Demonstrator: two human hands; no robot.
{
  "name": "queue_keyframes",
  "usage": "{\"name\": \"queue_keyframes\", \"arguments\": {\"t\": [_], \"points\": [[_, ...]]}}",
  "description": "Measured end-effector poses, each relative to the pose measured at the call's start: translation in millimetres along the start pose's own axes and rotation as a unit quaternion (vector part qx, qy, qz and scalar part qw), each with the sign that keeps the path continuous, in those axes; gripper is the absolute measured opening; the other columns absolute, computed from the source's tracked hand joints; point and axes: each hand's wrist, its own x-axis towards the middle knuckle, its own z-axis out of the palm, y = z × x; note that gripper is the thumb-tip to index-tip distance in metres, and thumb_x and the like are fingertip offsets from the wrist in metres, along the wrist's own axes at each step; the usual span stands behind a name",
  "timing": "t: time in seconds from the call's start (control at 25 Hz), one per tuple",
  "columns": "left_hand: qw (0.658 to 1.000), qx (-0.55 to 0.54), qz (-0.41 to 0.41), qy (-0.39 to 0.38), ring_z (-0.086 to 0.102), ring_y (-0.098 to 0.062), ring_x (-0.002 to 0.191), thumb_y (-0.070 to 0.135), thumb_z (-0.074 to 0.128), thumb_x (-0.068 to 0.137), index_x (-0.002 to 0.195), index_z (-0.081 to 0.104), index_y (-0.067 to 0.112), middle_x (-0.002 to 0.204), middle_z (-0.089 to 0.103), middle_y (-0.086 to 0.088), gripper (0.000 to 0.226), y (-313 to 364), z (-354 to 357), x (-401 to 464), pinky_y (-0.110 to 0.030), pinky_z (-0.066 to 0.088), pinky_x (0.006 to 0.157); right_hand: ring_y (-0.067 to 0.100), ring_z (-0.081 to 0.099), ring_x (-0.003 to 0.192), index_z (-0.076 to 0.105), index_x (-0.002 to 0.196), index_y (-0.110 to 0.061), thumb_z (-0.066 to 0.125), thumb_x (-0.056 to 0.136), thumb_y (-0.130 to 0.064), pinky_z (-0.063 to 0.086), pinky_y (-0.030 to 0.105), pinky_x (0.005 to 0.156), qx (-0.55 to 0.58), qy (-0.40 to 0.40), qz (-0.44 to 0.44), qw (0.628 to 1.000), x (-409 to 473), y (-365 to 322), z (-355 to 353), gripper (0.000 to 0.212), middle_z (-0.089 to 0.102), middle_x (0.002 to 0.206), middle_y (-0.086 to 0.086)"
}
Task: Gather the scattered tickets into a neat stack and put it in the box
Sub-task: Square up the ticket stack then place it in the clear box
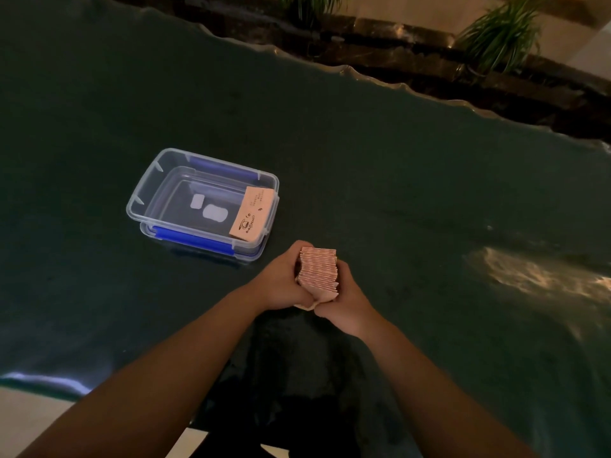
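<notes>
A thick stack of pale pink tickets stands on edge between my two hands, just above the dark table. My left hand presses its left side and my right hand presses its right side, thumbs meeting at the near end. The stack's edges are slightly uneven. A clear plastic box with blue clips sits open to the upper left of my hands. One pink ticket with a cup drawing leans against the box's right inner wall.
The dark green table has a wavy far edge with potted plants behind it. A bright reflection lies on the table at the right. The near table edge runs along the bottom left.
</notes>
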Motion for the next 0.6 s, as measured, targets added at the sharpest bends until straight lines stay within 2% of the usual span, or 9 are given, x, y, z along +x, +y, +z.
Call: {"name": "queue_keyframes", "arguments": {"t": [0.16,0.24,0.32,0.48,0.56,0.6], "points": [[0.983,-0.166,-0.075,0.008,0.065,-0.019,0.118,-0.003,0.088,0.061,0.129,0.049,0.032,0.124,0.069,-0.001,0.086,8,-1,-3,-0.046,0.057,0.094,0.024,0.068,0.127,0.049,0.142,-0.029,0.092,0.056,-0.007,0.061,0.044,0.098,0.17,-0.003,0.04,0.985,-7,7,-10,0.099,0.066,0.141,0.001],[0.959,-0.264,-0.103,0.02,0.069,-0.028,0.114,-0.008,0.085,0.058,0.13,0.05,0.024,0.125,0.07,-0.012,0.086,13,3,-5,-0.052,0.059,0.094,0.028,0.071,0.125,0.048,0.145,-0.027,0.097,0.053,-0.006,0.062,0.046,0.094,0.285,-0.003,0.056,0.957,-15,10,-11,0.106,0.065,0.145,0.008],[0.939,-0.325,-0.113,0.017,0.072,-0.03,0.11,-0.008,0.084,0.057,0.133,0.048,0.019,0.124,0.07,-0.019,0.088,17,10,-6,-0.052,0.06,0.093,0.03,0.072,0.123,0.046,0.145,-0.032,0.098,0.054,-0.005,0.063,0.044,0.09,0.355,0.001,0.053,0.933,-22,11,-5,0.109,0.065,0.144,0.012],[0.918,-0.378,-0.117,-0.015,0.068,-0.037,0.117,-0.007,0.08,0.065,0.142,0.043,0.011,0.131,0.065,-0.027,0.087,19,15,-7,-0.051,0.059,0.093,0.024,0.072,0.123,0.032,0.15,-0.048,0.099,0.059,-0.008,0.062,0.045,0.096,0.357,0.034,0.033,0.933,-32,12,0,0.12,0.062,0.147,0.009],[0.911,-0.394,-0.117,-0.039,0.068,-0.037,0.118,-0.007,0.078,0.069,0.143,0.042,0.014,0.134,0.062,-0.026,0.085,16,10,-8,-0.047,0.06,0.09,0.021,0.073,0.121,0.036,0.154,-0.043,0.101,0.059,-0.013,0.062,0.047,0.097,0.319,0.057,0.014,0.946,-36,13,-7,0.119,0.063,0.145,0.006],[0.918,-0.377,-0.109,-0.052,0.068,-0.035,0.119,-0.006,0.08,0.07,0.144,0.042,0.019,0.136,0.06,-0.023,0.087,13,6,-8,-0.046,0.06,0.09,0.019,0.073,0.119,0.038,0.155,-0.04,0.101,0.058,-0.014,0.063,0.046,0.095,0.297,0.064,0.003,0.953,-37,15,-11,0.118,0.062,0.144,0.005]]}}
